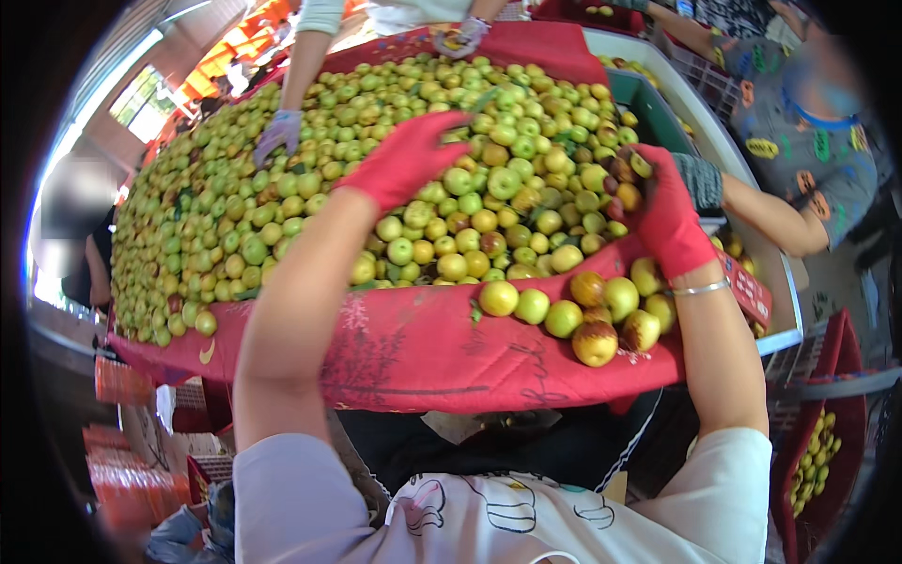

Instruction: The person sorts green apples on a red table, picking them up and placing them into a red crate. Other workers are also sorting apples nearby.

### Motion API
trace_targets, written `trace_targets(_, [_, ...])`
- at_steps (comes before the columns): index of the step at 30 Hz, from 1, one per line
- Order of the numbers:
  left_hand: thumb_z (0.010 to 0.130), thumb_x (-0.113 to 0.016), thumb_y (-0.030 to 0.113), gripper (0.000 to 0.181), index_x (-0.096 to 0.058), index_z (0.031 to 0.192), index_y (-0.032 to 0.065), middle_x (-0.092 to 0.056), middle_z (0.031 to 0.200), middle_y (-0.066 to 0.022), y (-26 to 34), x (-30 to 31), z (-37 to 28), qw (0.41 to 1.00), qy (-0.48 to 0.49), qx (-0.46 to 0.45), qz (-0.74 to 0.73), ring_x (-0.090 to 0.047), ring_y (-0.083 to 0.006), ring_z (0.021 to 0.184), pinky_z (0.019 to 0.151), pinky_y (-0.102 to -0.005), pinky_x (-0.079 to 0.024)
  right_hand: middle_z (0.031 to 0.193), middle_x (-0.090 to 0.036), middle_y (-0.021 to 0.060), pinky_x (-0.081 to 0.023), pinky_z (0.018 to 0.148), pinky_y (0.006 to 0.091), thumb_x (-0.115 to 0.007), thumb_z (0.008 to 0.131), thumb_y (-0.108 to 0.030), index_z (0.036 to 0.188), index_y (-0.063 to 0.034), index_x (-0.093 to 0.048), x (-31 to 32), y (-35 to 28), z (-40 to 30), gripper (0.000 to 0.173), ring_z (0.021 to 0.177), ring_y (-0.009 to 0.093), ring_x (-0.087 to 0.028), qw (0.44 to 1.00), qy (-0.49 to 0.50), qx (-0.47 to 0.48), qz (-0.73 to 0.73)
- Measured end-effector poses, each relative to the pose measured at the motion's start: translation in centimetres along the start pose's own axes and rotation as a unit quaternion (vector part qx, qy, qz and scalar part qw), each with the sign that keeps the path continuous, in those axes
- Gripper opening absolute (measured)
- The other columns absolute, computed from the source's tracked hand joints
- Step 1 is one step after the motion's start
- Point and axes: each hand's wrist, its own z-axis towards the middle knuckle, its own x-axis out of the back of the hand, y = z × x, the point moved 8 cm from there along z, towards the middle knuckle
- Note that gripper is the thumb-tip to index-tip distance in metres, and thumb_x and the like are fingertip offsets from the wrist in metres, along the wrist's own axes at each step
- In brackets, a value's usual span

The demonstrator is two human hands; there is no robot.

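Observation:
A wide heap of green, yellow and brown-blotched jujube fruits (504,183) covers the table. My left hand (416,158), in a red glove, is over the middle of the heap, fingers spread and partly blurred, with no fruit seen in it. At the heap's right edge my right hand (659,204), also red-gloved, has its fingers curled around a few fruits (626,194), some reddish-brown. Below it, several larger fruits (595,343) lie apart from the heap on the red cloth (423,352) at the table's near edge.
Across the table, a person's gloved hands (278,137) touch the heap. At right, a co-worker's sleeved forearm (697,182) reaches close to my right hand, beside a green crate (652,106) and a white-rimmed tray (789,303). A red crate of fruit (821,451) stands lower right.

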Motion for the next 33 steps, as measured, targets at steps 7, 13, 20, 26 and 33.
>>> trace_targets(7, [0.082, -0.066, 0.03, 0.053, -0.051, 0.128, 0.0076, -0.054, 0.126, -0.0154, -6.2, -2.0, -7.5, 0.996, -0.061, 0.044, 0.047, -0.05, -0.0293, 0.118, 0.101, -0.0382, -0.038, 0.083, -0.057, -0.0033, -0.05, 0.06, 0.0295, -0.061, 0.083, -0.037, 0.083, -0.0148, -0.054, 1.3, -0.4, 0.2, 0.023, 0.08, 0.013, -0.058, 0.998, 0.059, 0.014, -0.031])
trace_targets(13, [0.085, -0.056, 0.051, 0.08, -0.02, 0.146, 0.014, -0.024, 0.148, -0.0223, -2.4, -10.9, -4.0, 0.958, -0.124, -0.062, 0.251, -0.014, -0.0458, 0.137, 0.111, -0.0531, -0.015, 0.082, -0.056, -0.0045, -0.049, 0.063, 0.0296, -0.06, 0.086, -0.039, 0.089, -0.0169, -0.055, 1.3, 0.6, -0.2, 0.022, 0.083, 0.013, -0.059, 0.987, 0.126, -0.007, -0.095])
trace_targets(20, [0.084, -0.048, 0.059, 0.074, -0.03, 0.143, 0.0177, -0.034, 0.142, -0.0198, 0.3, -16.4, 1.5, 0.934, -0.112, -0.092, 0.326, -0.029, -0.0365, 0.134, 0.109, -0.0588, -0.011, 0.09, -0.057, -0.0025, -0.051, 0.064, 0.0295, -0.062, 0.083, -0.039, 0.107, -0.015, -0.058, 0.9, 1.1, -0.7, 0.034, 0.084, 0.015, -0.059, 0.98, 0.149, -0.02, -0.128])
trace_targets(26, [0.087, -0.051, 0.047, 0.062, -0.039, 0.138, 0.0139, -0.04, 0.139, -0.0164, -0.9, -15.7, 3.9, 0.971, -0.097, -0.079, 0.205, -0.037, -0.0327, 0.128, 0.108, -0.0467, -0.022, 0.088, -0.061, -0.001, -0.047, 0.057, 0.0278, -0.062, 0.084, -0.039, 0.093, -0.0133, -0.057, 1.1, 1.1, -0.4, 0.028, 0.079, 0.015, -0.061, 0.981, 0.157, -0.02, -0.117])
trace_targets(33, [0.078, -0.052, 0.001, 0.04, -0.058, 0.117, 0.0086, -0.055, 0.116, -0.015, -3.8, -11.5, -0.5, 0.986, -0.068, -0.042, 0.144, -0.046, -0.0355, 0.111, 0.097, -0.0417, -0.037, 0.085, -0.058, -0.0022, -0.048, 0.058, 0.0282, -0.062, 0.084, -0.04, 0.093, -0.0156, -0.058, 1.1, 0.6, -0.9, 0.027, 0.076, 0.013, -0.06, 0.981, 0.157, -0.001, -0.11])
